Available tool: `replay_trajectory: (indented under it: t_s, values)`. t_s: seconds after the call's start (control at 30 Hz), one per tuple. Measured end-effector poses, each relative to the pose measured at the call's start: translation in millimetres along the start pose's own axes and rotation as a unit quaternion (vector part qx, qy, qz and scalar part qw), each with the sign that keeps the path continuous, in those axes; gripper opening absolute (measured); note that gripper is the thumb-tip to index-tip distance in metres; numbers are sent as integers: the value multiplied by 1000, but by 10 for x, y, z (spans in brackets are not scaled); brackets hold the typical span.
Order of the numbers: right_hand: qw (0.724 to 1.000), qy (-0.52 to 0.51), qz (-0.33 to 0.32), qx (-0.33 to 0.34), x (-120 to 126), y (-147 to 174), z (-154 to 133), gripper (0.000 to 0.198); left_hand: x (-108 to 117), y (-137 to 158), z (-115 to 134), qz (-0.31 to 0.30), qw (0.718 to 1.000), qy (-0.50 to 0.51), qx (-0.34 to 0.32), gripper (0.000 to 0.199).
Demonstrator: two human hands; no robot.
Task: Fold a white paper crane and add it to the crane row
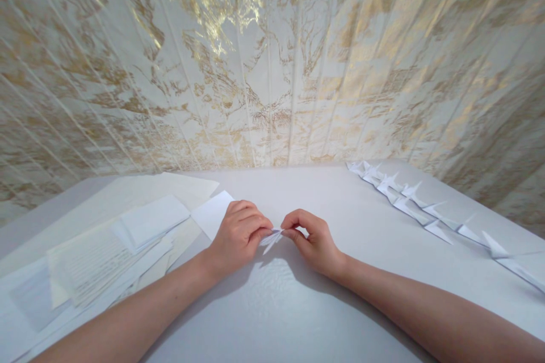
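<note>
Between my two hands, a small piece of folded white paper (272, 238) is held just above the table. My left hand (242, 232) pinches its left side between thumb and fingers. The thumb and forefinger of my right hand (313, 238) close on its right end. Narrow folded points stick out below the pinch; part of the paper is hidden by my fingers. A white paper sheet (213, 211) lies flat just behind my left hand. Over on the right, several folded white paper cranes (402, 198) stand in two slanting rows.
Loose papers, one with printed lines (97, 266), overlap on the left of the white table (272, 317). A stack of white sheets (153, 221) lies on top of them. Behind the table rises a white and gold patterned curtain (264, 68).
</note>
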State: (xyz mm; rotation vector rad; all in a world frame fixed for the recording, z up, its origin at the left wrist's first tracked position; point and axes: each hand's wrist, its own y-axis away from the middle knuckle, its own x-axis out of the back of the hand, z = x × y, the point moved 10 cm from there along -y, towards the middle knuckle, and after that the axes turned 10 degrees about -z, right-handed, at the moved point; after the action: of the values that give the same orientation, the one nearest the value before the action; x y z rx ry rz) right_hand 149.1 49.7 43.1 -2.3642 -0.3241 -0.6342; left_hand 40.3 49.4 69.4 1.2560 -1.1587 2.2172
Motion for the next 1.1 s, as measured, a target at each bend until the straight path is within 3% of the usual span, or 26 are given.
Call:
replay_trajectory:
  t_s: [0.2,0.37,0.47,0.57,0.83,1.1]
  values:
    - [981,-145,11,-133,-59,32,344,8,-57,3,-62,-17,997,69,28,18]
    - [970,-177,18,-166,-63,50,424,11,-43,27,-60,-6,990,139,18,21]
    - [972,-173,14,-157,-63,41,392,12,-56,30,-106,-5,992,119,47,28]
    - [982,-144,10,-124,-47,21,302,12,-74,28,-139,-3,992,106,63,15]
    - [1000,-3,-19,-24,-46,8,10,13,-144,12,-62,-30,992,113,41,10]
    - [999,19,-36,-19,-69,-7,-16,15,-196,64,-321,-21,954,235,187,9]
